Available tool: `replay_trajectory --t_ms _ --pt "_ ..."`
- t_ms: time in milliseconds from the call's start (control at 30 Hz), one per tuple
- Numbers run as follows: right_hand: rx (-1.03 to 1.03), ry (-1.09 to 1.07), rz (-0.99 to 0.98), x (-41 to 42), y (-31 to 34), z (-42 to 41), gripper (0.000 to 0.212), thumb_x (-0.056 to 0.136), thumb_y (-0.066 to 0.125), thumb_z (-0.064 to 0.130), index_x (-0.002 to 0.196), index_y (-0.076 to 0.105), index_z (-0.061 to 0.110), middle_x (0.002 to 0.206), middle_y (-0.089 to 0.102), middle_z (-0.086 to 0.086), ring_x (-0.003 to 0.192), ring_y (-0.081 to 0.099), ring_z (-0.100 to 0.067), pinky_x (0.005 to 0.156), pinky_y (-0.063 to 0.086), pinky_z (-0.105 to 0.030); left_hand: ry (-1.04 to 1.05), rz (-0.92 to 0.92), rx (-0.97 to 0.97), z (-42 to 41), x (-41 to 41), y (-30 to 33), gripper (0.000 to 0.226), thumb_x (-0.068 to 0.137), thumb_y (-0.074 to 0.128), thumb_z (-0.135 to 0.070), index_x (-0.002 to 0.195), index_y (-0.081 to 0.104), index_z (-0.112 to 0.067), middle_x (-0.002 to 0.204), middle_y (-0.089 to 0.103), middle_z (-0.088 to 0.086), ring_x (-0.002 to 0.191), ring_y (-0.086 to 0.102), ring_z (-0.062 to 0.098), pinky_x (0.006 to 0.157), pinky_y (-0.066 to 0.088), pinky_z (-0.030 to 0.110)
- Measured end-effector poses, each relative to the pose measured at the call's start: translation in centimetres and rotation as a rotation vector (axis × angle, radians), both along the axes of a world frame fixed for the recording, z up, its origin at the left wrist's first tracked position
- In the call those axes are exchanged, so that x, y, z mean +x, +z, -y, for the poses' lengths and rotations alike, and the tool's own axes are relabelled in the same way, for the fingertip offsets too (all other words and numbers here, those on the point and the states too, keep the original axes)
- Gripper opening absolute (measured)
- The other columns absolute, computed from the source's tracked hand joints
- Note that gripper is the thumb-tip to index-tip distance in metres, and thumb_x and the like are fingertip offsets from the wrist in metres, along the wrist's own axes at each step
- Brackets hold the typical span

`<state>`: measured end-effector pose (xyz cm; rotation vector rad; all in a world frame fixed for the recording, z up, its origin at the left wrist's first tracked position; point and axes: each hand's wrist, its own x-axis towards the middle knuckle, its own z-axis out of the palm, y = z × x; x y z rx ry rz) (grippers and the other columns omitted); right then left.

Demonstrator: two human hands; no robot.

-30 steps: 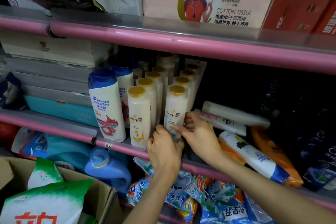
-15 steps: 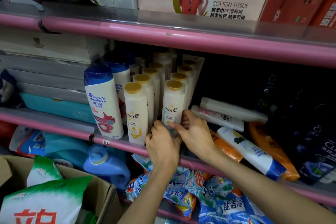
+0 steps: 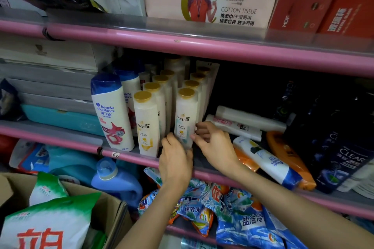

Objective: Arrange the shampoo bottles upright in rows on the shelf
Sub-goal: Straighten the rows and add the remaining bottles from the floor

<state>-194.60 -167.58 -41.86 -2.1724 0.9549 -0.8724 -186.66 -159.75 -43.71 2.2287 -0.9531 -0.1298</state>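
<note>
Shampoo at nine o'clock on the pink-edged shelf (image 3: 129,154) is already in order: a Head & Shoulders bottle (image 3: 111,113) stands upright at the front with another behind it, and just right of it a row of gold-capped Pantene bottles (image 3: 146,125) runs back toward twelve o'clock. A second Pantene row stands beside that one, and its front bottle (image 3: 185,117) is the one in hand. The left hand (image 3: 175,162) wraps its base from the near side with curled fingers, while the right hand (image 3: 214,145) pinches its lower right edge between thumb and fingertips. It looks upright, set just behind the shelf lip. Toward three o'clock much remains: two white bottles (image 3: 242,125) lie flat, a white bottle with a blue cap (image 3: 267,163) and an orange bottle (image 3: 287,157) lie tipped over the edge, and dark Clear bottles (image 3: 344,166) crowd the far right. By my reckoning, roughly half is done.
</note>
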Motion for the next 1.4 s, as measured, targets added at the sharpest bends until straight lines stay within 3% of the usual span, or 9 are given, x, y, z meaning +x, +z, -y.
replay_trajectory --t_ms 233,367,533,700,933,1167,1233,1300,1400 --pt "-0.007 -0.041 -0.134 -3.8 1.1 1.0 0.029 0.088 0.062 0.030 0.115 0.061 0.020 0.107 0.069 0.003 0.096 0.064 -0.010 0.088 0.052 -0.026 -0.028 -0.081 -0.106 -1.1 -0.6 0.6 0.047 0.088 0.063 -0.020 0.125 0.037 -0.008 0.125 0.046 0.012 0.114 0.051 0.029 0.087 0.045 0.039" --pt "0.016 -0.051 -0.195 -4.6 1.9 2.1 0.039 0.088 0.061 0.034 0.125 0.054 0.024 0.114 0.065 0.003 0.103 0.061 -0.013 0.091 0.050 -0.031 -0.007 -0.116 -0.141 -0.3 -0.2 1.4 0.062 0.085 0.068 -0.024 0.133 0.033 -0.005 0.128 0.045 0.015 0.117 0.049 0.032 0.092 0.043 0.038" --pt "0.067 0.080 -0.126 -1.8 2.5 1.7 0.045 0.089 0.062 0.033 0.130 0.050 0.020 0.122 0.061 -0.001 0.099 0.059 -0.009 0.084 0.048 -0.022 0.060 -0.143 -0.136 1.5 0.2 3.0 0.058 0.082 0.071 -0.032 0.123 0.037 -0.008 0.121 0.052 0.016 0.109 0.055 0.036 0.082 0.047 0.044" --pt "0.156 0.158 -0.012 0.4 2.6 0.6 0.047 0.080 0.071 0.037 0.120 0.054 0.020 0.113 0.067 -0.001 0.099 0.064 -0.014 0.087 0.054 -0.038 0.067 -0.110 -0.121 0.7 -0.4 2.9 0.041 0.085 0.062 -0.028 0.113 0.041 -0.006 0.115 0.052 0.016 0.103 0.055 0.036 0.077 0.045 0.041" --pt "0.064 0.140 0.015 0.7 2.2 -1.3 0.035 0.079 0.072 0.039 0.108 0.059 0.025 0.097 0.069 0.012 0.083 0.066 -0.001 0.070 0.054 -0.018 0.064 -0.096 -0.155 -1.6 -0.8 2.4 0.041 0.083 0.065 -0.029 0.111 0.042 -0.009 0.112 0.050 0.011 0.097 0.056 0.032 0.077 0.050 0.043" --pt "0.289 0.317 0.004 0.0 3.4 -0.3 0.029 0.081 0.070 0.022 0.109 0.059 0.022 0.104 0.068 0.006 0.098 0.065 -0.010 0.084 0.053 -0.023 0.066 -0.072 -0.138 -2.1 -0.5 2.2 0.046 0.081 0.067 -0.031 0.114 0.043 -0.009 0.112 0.050 0.010 0.099 0.054 0.027 0.078 0.044 0.035" --pt "0.379 0.227 0.103 -0.2 3.6 0.9 0.029 0.082 0.065 0.014 0.109 0.056 0.021 0.108 0.065 0.000 0.102 0.062 -0.015 0.089 0.053 -0.030 0.073 -0.052 -0.127 -2.1 -0.5 2.2 0.046 0.082 0.066 -0.033 0.114 0.043 -0.010 0.111 0.049 0.009 0.099 0.053 0.026 0.078 0.044 0.034" --pt "0.299 0.016 0.149 0.2 3.5 2.2 0.034 0.082 0.064 0.011 0.113 0.051 0.017 0.110 0.063 -0.003 0.097 0.060 -0.013 0.082 0.051 -0.025 0.073 -0.052 -0.122 -2.0 -0.5 2.1 0.046 0.082 0.066 -0.033 0.115 0.042 -0.011 0.112 0.048 0.008 0.099 0.053 0.026 0.080 0.046 0.036" --pt "0.210 0.012 -0.030 1.6 3.0 3.5 0.054 0.082 0.070 0.022 0.127 0.041 0.015 0.111 0.056 0.002 0.095 0.057 -0.010 0.077 0.045 -0.021 0.063 -0.046 -0.134 -2.0 -0.4 1.9 0.045 0.083 0.065 -0.033 0.116 0.042 -0.012 0.112 0.048 0.006 0.099 0.053 0.024 0.079 0.047 0.034"
